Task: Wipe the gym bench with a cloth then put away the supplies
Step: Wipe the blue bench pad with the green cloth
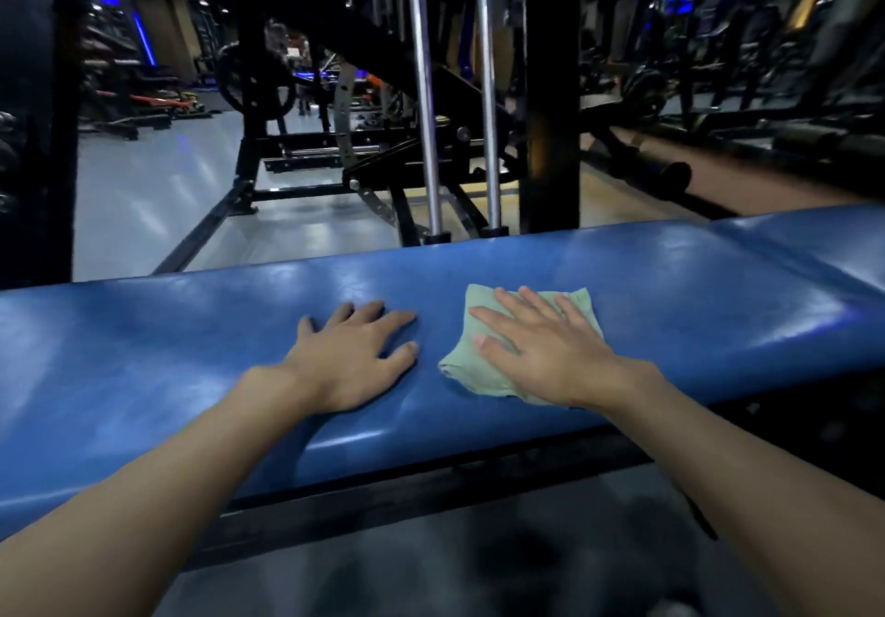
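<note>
A long blue padded gym bench [191,343] runs across the view from left to right. A light green cloth [471,367] lies flat on its middle. My right hand [541,348] presses down on the cloth with the fingers spread, covering much of it. My left hand [354,353] rests palm down on the bare pad just left of the cloth, fingers apart, holding nothing.
Behind the bench stand two chrome guide rods [426,89] and a thick black upright post [550,89] of a weight machine. Black frame struts [206,228] cross the grey floor beyond. A second bench pad [814,233] adjoins at the right. Other machines fill the dim background.
</note>
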Demonstrator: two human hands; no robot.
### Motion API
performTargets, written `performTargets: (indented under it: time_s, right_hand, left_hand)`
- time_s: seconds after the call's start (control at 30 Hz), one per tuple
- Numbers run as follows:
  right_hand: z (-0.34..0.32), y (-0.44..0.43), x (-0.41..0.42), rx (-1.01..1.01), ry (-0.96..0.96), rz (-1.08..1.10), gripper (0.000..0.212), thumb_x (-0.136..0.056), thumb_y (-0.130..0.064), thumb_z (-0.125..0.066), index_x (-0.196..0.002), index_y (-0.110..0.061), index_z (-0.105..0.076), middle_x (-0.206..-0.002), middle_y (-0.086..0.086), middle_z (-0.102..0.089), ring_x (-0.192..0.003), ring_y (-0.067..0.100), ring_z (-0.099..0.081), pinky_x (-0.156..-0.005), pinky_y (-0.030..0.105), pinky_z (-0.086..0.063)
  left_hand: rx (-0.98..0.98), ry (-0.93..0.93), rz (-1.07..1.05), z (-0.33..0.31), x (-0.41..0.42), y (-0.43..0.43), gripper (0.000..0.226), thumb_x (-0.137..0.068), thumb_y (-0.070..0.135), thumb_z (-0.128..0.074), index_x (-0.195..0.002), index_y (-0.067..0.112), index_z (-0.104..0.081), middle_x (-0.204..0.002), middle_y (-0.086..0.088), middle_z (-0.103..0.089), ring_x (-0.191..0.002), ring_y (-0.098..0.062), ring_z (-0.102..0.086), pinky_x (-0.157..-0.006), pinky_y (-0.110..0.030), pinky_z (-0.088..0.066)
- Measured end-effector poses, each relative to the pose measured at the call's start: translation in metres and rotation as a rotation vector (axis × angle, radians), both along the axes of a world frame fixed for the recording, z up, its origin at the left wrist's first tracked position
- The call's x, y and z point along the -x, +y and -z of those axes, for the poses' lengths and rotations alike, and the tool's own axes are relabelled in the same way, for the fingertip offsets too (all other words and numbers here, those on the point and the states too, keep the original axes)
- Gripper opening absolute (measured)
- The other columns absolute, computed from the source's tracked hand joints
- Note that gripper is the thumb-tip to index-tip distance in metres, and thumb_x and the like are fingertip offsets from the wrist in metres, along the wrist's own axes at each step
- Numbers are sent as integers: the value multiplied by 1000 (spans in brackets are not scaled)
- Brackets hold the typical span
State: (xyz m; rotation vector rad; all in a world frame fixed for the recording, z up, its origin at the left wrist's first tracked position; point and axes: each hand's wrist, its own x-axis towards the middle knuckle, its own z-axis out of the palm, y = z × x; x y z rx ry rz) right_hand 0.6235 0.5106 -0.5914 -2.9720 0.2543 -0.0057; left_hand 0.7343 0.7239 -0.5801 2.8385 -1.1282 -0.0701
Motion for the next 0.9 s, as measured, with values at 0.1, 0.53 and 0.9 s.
performTargets:
  time_s: [0.1, 0.53, 0.9]
  right_hand:
    - [1, -42, 22, 14, 2, 104, 55, -99, -59, -16, -153, -48, -11, -165, -13, 3, -151, 11, 8, -120, 45, 9]
    - [24, -234, 116, 54, -226, 580, 51, -98, -54, -22, -148, -48, -28, -163, -13, -17, -150, 14, -7, -120, 44, 1]
    - [72, -205, 112, 16, -892, 813, 54, -86, -37, -32, -120, -18, -70, -139, 5, -58, -139, 30, -39, -119, 46, -10]
  left_hand:
    - [3, 28, 87, -3, 9, -42, 54, -99, 60, -26, -151, 43, -25, -161, 9, -21, -149, -17, -14, -116, -57, -14]
    - [-135, 42, 407, 2, 62, -215, 64, -88, 79, -12, -149, 59, -6, -166, 13, -3, -152, -26, -2, -113, -66, -10]
    - [-191, 15, 388, 5, 62, -219, 76, -73, 89, -2, -144, 66, 7, -166, 14, 4, -152, -28, 1, -111, -68, -12]
